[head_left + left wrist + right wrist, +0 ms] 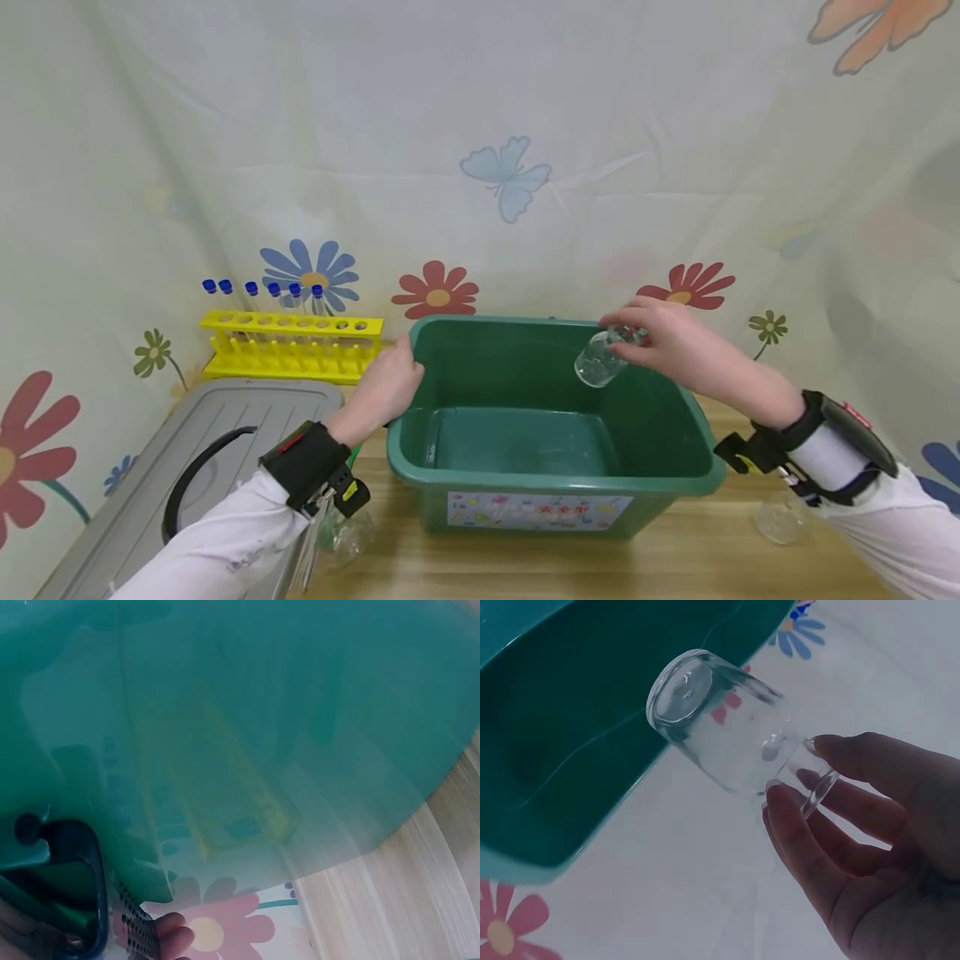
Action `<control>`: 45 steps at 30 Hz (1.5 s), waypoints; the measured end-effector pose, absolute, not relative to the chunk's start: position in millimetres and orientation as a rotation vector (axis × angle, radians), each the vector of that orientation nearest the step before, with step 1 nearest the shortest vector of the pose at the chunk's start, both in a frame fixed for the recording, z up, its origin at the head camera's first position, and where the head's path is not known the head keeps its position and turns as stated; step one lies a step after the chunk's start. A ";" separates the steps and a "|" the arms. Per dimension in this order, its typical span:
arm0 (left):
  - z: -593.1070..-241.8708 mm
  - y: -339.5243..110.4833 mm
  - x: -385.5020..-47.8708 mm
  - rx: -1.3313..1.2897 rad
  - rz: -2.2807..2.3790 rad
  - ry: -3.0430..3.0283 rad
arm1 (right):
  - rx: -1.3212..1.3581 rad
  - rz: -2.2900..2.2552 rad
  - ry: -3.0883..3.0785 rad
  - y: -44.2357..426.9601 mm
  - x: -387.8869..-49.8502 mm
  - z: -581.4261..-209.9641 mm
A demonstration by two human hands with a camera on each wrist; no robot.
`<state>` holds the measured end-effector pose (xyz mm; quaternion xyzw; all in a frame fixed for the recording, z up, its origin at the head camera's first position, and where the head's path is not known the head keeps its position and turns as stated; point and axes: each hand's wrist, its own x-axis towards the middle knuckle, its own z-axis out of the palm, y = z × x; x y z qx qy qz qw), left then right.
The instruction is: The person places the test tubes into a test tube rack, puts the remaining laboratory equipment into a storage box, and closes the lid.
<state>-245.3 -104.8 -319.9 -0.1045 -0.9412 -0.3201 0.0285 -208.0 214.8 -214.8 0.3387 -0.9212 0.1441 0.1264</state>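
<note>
A green plastic tub point(555, 482) with a printed label stands on the wooden table. My left hand point(386, 383) grips its left rim; in the left wrist view the tub wall point(315, 697) fills most of the picture, with fingertips point(172, 939) by a dark handle point(94, 862). My right hand point(675, 346) pinches a small clear glass bottle point(597, 364) by its neck. The bottle hangs tilted over the tub's right part, base toward the inside. In the right wrist view, thumb and fingers close around the neck of the bottle point(727, 724), beside the tub wall point(577, 742).
At the back left stands a yellow test-tube rack point(292, 358) with several blue-capped tubes. In front of it lies a grey lid point(277, 400) with a black handle point(183, 483). Clear glassware point(348, 537) sits under my left wrist, another glass piece point(780, 521) under my right forearm.
</note>
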 end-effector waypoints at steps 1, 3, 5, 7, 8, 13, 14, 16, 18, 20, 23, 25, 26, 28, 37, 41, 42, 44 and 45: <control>-320.1 -104.7 -245.2 -0.322 -0.977 -2.905 | 1.005 0.434 -2.695 208.1 -210.2 -215.2; -319.8 -104.2 -244.4 -0.321 -0.950 -2.903 | 1.030 0.454 -2.711 195.7 -215.4 -216.7; -319.7 -103.8 -244.0 -0.315 -0.938 -2.898 | 1.064 0.462 -2.719 183.5 -221.9 -218.5; -319.7 -103.7 -243.5 -0.302 -0.945 -2.893 | 1.099 0.460 -2.720 171.1 -228.3 -220.9; -319.9 -103.7 -243.3 -0.299 -0.954 -2.890 | 1.119 0.454 -2.718 165.1 -231.6 -222.1; -320.9 -103.6 -242.1 -0.291 -1.006 -2.883 | 1.202 0.431 -2.752 136.5 -245.6 -228.5; -321.0 -103.5 -242.0 -0.293 -1.012 -2.881 | 1.222 0.431 -2.762 131.2 -248.3 -230.4; -321.4 -103.2 -241.9 -0.285 -1.019 -2.874 | 1.267 0.427 -2.784 120.8 -254.6 -235.5; -322.0 -102.7 -242.0 -0.287 -1.032 -2.861 | 1.320 0.418 -2.799 111.1 -260.2 -242.0; -322.8 -101.5 -242.1 -0.293 -1.057 -2.851 | 1.369 0.402 -2.819 103.6 -265.2 -249.5; -324.0 -99.8 -242.5 -0.311 -1.094 -2.842 | 1.399 0.380 -2.868 95.6 -270.1 -260.5; -324.5 -99.5 -242.8 -0.316 -1.111 -2.841 | 1.412 0.372 -2.895 91.6 -273.5 -267.6; -324.7 -99.9 -243.0 -0.311 -1.117 -2.838 | 1.420 0.374 -2.903 89.4 -275.3 -271.1; -324.9 -101.5 -243.0 -0.302 -1.123 -2.836 | 1.444 0.390 -2.910 85.0 -279.4 -277.7; -326.2 -106.9 -241.5 -0.300 -1.154 -2.842 | 1.433 0.429 -2.962 70.5 -296.2 -303.5; -325.9 -106.4 -241.3 -0.289 -1.178 -2.844 | 1.394 0.419 -2.985 68.0 -301.4 -311.8; -325.6 -106.1 -241.2 -0.287 -1.177 -2.846 | 1.390 0.418 -2.991 67.7 -302.2 -313.3; -324.9 -105.2 -241.1 -0.290 -1.166 -2.847 | 1.375 0.404 -3.010 67.3 -303.2 -316.3; -324.3 -104.7 -240.9 -0.294 -1.162 -2.846 | 1.371 0.400 -3.013 67.2 -304.0 -317.8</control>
